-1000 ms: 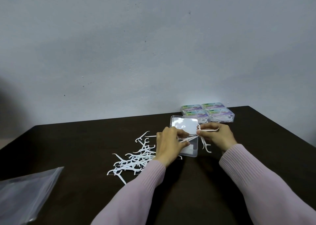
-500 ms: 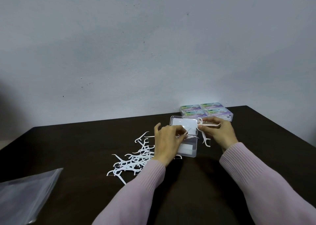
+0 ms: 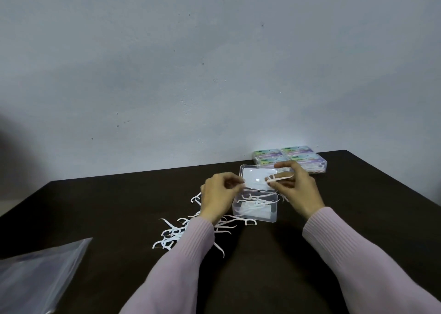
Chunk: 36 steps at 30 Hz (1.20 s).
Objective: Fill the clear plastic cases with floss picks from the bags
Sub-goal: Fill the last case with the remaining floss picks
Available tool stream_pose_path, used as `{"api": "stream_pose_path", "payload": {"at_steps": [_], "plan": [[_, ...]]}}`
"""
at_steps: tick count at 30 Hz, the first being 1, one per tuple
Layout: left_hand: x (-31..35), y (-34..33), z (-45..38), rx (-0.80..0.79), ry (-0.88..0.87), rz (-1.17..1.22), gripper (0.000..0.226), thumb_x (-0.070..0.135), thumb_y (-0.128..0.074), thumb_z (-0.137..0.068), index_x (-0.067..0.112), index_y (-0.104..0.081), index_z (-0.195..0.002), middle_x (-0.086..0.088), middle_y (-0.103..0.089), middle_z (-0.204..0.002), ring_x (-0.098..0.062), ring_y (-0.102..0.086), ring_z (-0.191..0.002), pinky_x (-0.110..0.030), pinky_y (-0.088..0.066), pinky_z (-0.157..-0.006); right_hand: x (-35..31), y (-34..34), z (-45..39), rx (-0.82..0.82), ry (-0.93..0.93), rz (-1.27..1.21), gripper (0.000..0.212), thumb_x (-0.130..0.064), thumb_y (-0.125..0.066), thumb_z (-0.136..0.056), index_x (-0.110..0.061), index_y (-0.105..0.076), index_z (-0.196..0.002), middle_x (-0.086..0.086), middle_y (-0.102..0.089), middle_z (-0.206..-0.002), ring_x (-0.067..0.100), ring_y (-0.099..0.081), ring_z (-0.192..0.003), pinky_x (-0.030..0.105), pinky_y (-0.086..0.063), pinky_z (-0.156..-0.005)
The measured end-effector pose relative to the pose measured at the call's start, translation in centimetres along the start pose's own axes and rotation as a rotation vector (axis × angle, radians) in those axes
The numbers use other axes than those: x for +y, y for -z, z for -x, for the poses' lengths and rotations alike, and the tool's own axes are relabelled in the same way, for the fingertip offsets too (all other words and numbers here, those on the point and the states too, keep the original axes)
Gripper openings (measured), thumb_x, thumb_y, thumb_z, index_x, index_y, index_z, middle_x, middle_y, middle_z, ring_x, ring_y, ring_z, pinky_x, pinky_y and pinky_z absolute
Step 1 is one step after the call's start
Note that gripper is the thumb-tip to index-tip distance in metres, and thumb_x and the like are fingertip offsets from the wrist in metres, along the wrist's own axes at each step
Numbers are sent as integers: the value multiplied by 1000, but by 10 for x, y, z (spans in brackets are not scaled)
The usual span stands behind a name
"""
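We see the right hand (image 3: 294,186) raised over the open clear case (image 3: 255,207), pinching one floss pick (image 3: 279,178) level between thumb and fingertips. The left hand (image 3: 220,194) hovers at the case's left edge, fingers curled; whether it grips anything we cannot tell. Loose picks (image 3: 174,232) lie scattered under the left wrist on the dark table (image 3: 95,208).

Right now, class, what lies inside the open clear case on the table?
Inside the open clear case lie several white floss picks, loosely crossed. Their exact number cannot be told; the left hand covers the case's left edge.
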<state>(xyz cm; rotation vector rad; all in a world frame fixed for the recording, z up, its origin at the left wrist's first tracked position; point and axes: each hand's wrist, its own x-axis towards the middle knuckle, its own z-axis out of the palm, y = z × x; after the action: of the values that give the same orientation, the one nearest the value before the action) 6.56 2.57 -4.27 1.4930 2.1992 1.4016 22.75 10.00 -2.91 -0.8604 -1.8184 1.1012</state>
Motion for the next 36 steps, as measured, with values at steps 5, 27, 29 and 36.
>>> {"api": "stream_pose_path", "payload": {"at_steps": [5,27,29,36], "plan": [[-10,10,-1,-39,226,102,6,17,-67,-86,18,-72,-88,-2,-71,-90,-16,-66,-87,-36,-55,-85,0,-25,5,-164,192,186,21,-5,-64,-82,-16,-54,-98,-2,-66,-92,-1,-63,-82,7,-50,-70],[-6,7,7,-129,182,111,12,4,-68,-83,4,-70,-95,6,-58,-65,11,-52,-42,-3,-42,-49,14,-17,4,-297,184,713,15,-14,-61,-86,-27,-66,-93,-11,-68,-95,4,-60,-91,31,-14,-113],[-4,9,9,-134,181,121,12,5,-67,-84,3,-70,-96,5,-58,-66,9,-54,-44,-4,-42,-50,14,-16,5,-254,202,685,17,-12,-62,-85,-27,-68,-90,-11,-69,-93,4,-60,-90,30,-21,-110],[-14,34,21,-183,102,98,13,12,-63,-89,13,-69,-100,2,-67,-86,-3,-63,-71,-7,-46,-63,-3,-24,16,-318,372,591,19,-8,-59,-86,-25,-65,-89,-10,-63,-93,1,-57,-88,21,-48,-86]]}}
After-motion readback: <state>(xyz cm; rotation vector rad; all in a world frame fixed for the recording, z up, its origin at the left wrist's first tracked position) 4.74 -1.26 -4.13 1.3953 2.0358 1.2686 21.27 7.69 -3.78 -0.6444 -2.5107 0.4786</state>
